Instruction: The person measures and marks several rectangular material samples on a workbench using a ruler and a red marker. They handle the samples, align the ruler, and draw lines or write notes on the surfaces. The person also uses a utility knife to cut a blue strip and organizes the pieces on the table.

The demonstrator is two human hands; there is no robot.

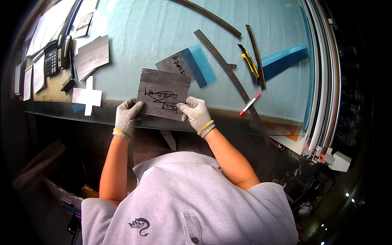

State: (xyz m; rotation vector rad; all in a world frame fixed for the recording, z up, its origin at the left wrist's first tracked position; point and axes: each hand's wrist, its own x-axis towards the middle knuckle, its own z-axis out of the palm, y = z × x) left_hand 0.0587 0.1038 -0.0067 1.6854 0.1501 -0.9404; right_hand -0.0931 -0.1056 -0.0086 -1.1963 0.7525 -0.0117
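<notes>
Between my two gloved hands I hold a grey rectangular sheet (157,83) with dark handwriting on it, at the table's front edge. My left hand (127,113) pinches its left side, and my right hand (197,113) grips its lower right corner. Both gloves are light grey knit with yellow cuffs. Just behind the held sheet lies another grey sheet (169,64) with writing, partly covered by it. A blue strip of film (198,67) lies against that second sheet. To the right, a long steel ruler (220,59) lies slantwise.
A yellow utility knife (250,65), a red-and-white marker (250,103) and dark curved strips (256,55) lie at the right, near blue film (286,61). On the left are a calculator (51,59), stacked grey sheets (93,57) and a white cross-shaped piece (87,96). Metal rails (326,81) border the table's right side.
</notes>
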